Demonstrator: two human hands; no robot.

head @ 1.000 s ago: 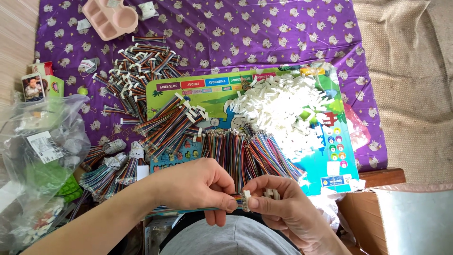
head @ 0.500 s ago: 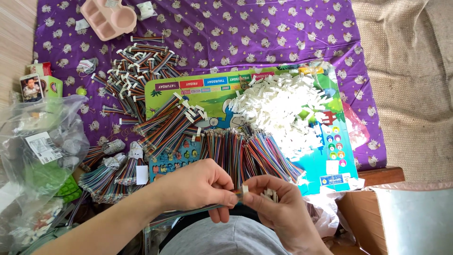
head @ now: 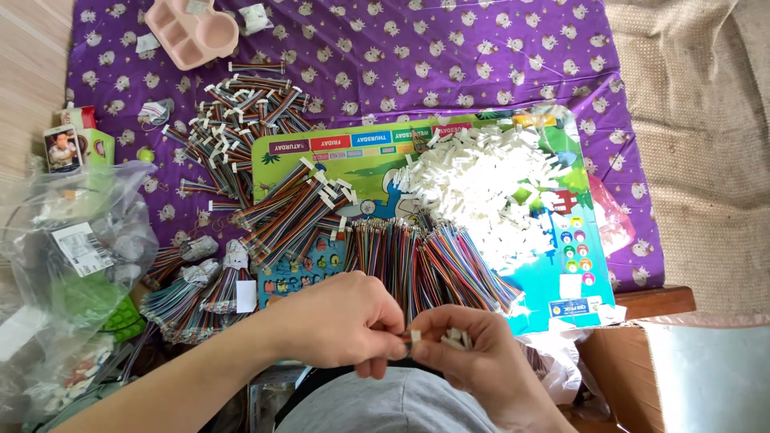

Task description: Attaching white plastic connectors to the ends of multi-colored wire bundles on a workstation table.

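My left hand (head: 345,321) and my right hand (head: 473,361) meet low in the middle of the head view. Between their fingertips sits a small white plastic connector (head: 415,336) with thin coloured wires going into it. The right hand also cups a few more white connectors (head: 455,338) in its palm. Just beyond the hands lies a fan of loose multicoloured wires (head: 425,261). A heap of white connectors (head: 489,188) rests on a colourful printed board (head: 361,156).
Finished wire bundles with white ends (head: 241,120) are scattered on the purple patterned cloth (head: 449,56). A pink compartment tray (head: 191,32) lies at the top left. Clear plastic bags (head: 72,265) sit at the left, a cardboard box (head: 682,377) at the lower right.
The two hands stayed together at the same spot with only small finger movements on the connector. Nothing else moved.
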